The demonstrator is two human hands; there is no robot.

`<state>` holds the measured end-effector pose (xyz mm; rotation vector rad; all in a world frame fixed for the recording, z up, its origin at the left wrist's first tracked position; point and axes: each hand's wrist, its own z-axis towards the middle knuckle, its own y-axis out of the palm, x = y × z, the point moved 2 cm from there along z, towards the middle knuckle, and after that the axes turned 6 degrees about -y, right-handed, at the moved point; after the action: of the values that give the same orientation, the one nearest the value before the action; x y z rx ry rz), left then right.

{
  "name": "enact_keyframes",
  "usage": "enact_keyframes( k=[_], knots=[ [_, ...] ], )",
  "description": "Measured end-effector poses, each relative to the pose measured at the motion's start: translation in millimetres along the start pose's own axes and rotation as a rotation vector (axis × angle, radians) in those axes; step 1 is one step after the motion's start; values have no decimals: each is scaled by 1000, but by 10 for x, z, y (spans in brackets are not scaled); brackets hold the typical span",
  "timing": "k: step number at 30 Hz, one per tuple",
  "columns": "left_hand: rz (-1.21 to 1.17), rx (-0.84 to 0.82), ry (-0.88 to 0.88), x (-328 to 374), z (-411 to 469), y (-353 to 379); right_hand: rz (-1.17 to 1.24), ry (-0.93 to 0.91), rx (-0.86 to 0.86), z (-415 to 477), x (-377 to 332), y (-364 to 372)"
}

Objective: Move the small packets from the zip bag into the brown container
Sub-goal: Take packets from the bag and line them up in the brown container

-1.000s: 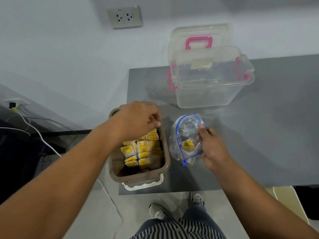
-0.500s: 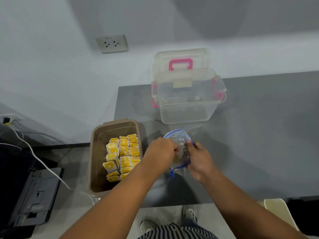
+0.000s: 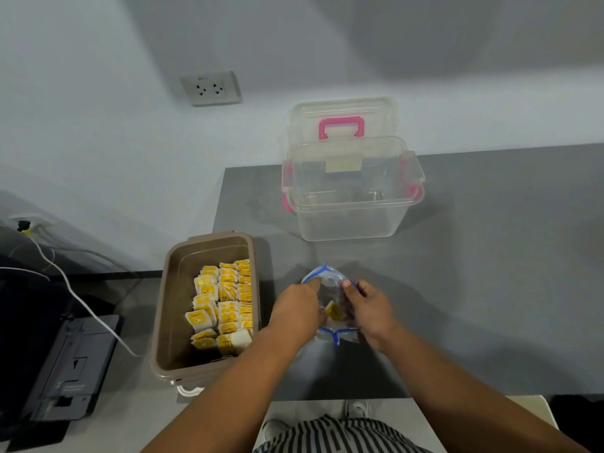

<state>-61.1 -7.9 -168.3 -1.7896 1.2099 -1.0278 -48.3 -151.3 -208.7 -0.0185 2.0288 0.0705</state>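
The brown container [image 3: 170,305] sits at the surface's [image 3: 490,273] left edge, with rows of yellow packets [image 3: 225,305] inside. Just right of it, the left hand [image 3: 295,310] reaches into the zip bag [image 3: 330,281]. Its fingers [image 3: 322,313] touch one packet [image 3: 334,311] there, but I cannot tell whether they grip it. The right hand [image 3: 369,308] pinches the bag's right edge. A clear box [image 3: 349,220] stands behind.

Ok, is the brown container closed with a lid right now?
No, the brown container stands open, with rows of yellow packets showing inside it.
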Motion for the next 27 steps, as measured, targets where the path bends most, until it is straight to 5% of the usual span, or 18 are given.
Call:
enact_keyframes(
  k=[12,17,27],
  knots=[
    [-26,33,77,128,-10,82,-326,-14,47,38,14,-137],
    [-35,-27,43,162,-8,109,-151,186,14,9,90,-140],
    [-166,84,72,85,-74,70,217,246,94,25,41,-27]
  ],
)
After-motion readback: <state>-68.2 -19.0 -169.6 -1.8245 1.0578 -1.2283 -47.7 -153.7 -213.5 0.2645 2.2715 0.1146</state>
